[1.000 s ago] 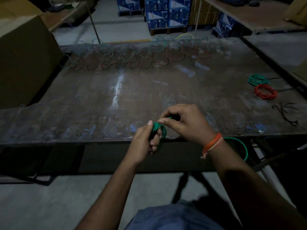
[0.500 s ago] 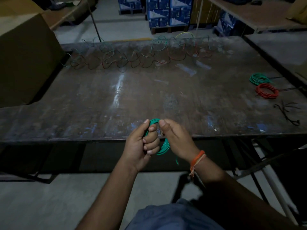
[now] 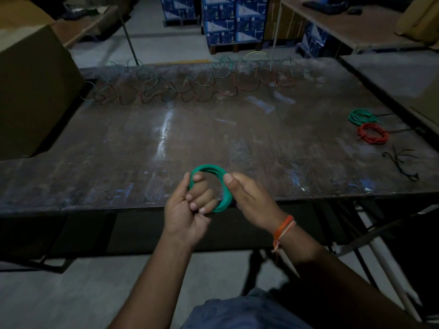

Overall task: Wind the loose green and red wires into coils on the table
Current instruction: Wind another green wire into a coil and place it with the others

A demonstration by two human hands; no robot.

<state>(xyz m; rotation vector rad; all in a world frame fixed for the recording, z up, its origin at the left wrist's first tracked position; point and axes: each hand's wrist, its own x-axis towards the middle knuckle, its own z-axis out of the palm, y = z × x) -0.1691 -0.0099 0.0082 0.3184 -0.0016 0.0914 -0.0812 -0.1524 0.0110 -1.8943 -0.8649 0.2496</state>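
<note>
Over the last second the tight green bundle has opened into a round coil of green plastic-coated wire (image 3: pixel 219 186), held over the near edge of the dark, worn metal table (image 3: pixel 142 143). The left hand (image 3: pixel 190 205) has its fingers (image 3: pixel 198 179) curled through the ring, while the right hand (image 3: pixel 249 198) pinches the opposite side. No loose tail shows now, so this coil looks about finished. A finished green coil (image 3: pixel 362 117) and red coil (image 3: pixel 372 133) lie at the far right; tangled green and red wires (image 3: pixel 190 89) wait along the far edge.
</note>
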